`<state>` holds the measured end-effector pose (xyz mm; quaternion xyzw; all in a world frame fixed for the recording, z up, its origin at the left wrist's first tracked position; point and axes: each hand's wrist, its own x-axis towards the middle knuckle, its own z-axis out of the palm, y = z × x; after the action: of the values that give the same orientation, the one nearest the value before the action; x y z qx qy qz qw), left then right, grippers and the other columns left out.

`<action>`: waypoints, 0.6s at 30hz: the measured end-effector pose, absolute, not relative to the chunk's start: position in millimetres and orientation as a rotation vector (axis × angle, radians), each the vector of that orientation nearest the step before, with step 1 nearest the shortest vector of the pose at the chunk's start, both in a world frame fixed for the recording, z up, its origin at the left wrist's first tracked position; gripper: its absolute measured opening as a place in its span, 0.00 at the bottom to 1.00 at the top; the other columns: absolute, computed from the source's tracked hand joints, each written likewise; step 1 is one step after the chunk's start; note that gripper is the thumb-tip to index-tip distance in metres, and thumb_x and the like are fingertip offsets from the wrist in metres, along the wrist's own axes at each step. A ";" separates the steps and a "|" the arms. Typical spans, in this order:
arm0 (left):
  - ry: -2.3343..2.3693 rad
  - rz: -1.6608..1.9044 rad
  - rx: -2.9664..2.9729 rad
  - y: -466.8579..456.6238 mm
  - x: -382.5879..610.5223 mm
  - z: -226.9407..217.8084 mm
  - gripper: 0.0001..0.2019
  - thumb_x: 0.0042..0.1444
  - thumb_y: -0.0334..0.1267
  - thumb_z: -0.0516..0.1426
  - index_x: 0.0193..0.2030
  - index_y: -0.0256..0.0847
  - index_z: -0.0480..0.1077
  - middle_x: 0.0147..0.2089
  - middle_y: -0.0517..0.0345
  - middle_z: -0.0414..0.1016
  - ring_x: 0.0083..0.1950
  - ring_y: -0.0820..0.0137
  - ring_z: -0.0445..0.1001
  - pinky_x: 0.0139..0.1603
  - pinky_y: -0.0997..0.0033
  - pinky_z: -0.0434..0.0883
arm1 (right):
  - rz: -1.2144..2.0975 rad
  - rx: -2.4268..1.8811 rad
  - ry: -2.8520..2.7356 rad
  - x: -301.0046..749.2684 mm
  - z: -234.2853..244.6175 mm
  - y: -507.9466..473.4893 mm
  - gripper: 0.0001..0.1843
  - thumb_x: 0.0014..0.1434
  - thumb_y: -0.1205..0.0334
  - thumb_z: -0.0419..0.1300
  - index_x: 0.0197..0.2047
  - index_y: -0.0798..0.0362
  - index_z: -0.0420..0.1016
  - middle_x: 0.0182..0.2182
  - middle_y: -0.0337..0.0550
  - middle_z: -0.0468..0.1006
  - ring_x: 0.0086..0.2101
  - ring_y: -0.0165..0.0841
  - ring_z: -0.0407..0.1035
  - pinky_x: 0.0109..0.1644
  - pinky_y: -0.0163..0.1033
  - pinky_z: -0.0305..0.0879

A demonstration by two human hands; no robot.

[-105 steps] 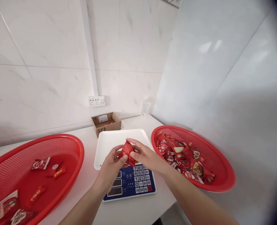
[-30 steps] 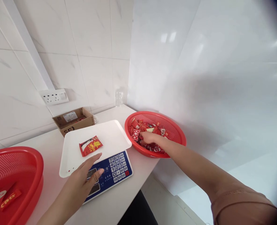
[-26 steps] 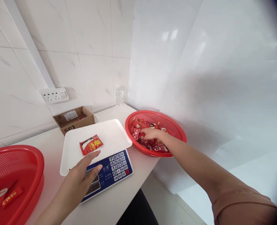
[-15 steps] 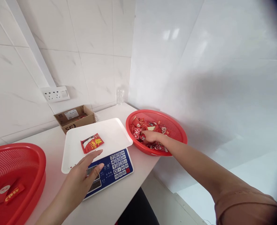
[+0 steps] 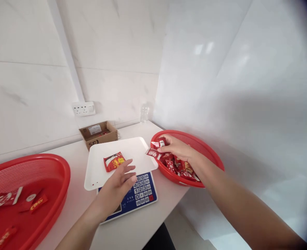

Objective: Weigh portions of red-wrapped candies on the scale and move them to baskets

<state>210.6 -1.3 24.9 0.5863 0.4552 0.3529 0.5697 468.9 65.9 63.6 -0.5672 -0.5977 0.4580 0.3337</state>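
Observation:
My right hand (image 5: 174, 147) is closed on small red snack packets (image 5: 154, 152) above the left side of the right red basket (image 5: 213, 152). More wrapped snacks (image 5: 180, 168) lie in that basket under the hand. My left hand (image 5: 120, 180), fingers apart and holding nothing, hovers over the front of the digital scale (image 5: 145, 187). One red snack packet (image 5: 114, 161) with yellow characters lies flat on the scale's white tray (image 5: 139, 147), just beyond my left fingertips. The hand and wrist cover part of the scale's display.
A second red basket (image 5: 62, 170) at the left holds several red packets (image 5: 6, 199). Behind the tray stands an open cardboard box (image 5: 101, 135). A clear plastic bottle (image 5: 144, 113) stands by the wall, under a socket strip (image 5: 83, 108). The table's (image 5: 132, 229) edge runs along the right front.
My right hand has risen from inside the basket, now holding red packets near its left rim. My left hand stays open over the scale. The view has shifted left.

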 end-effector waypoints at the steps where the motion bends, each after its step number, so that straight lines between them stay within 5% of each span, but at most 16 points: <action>1: 1.026 0.853 1.265 0.9 215.4 25.9 0.33 0.54 0.51 0.56 0.65 0.47 0.52 0.62 0.47 0.64 0.58 0.62 0.70 0.57 0.58 0.69 | 1.277 -1.371 -1.530 454.0 62.1 64.1 0.18 0.44 0.63 0.65 0.39 0.51 0.65 0.33 0.36 0.74 0.31 0.29 0.70 0.31 0.33 0.65; 7: 1.053 1.070 1.015 17.4 219.1 31.0 0.24 0.59 0.42 0.53 0.61 0.41 0.55 0.51 0.48 0.73 0.46 0.69 0.76 0.48 0.63 0.74 | 1.479 -1.079 -1.595 391.9 45.1 60.6 0.18 0.42 0.62 0.67 0.35 0.51 0.65 0.25 0.31 0.68 0.26 0.26 0.65 0.26 0.31 0.60; 18: 1.684 0.973 1.387 16.4 142.7 19.5 0.24 0.52 0.42 0.55 0.57 0.44 0.63 0.38 0.56 0.76 0.35 0.66 0.77 0.36 0.67 0.72 | 1.137 -1.508 -2.071 377.8 34.3 64.1 0.17 0.45 0.66 0.63 0.40 0.49 0.68 0.33 0.35 0.75 0.33 0.30 0.70 0.35 0.33 0.65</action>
<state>142.7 16.4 19.5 0.5400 0.6554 0.3790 0.3676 377.8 64.1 34.3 -0.5303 -0.7284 0.3997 0.1686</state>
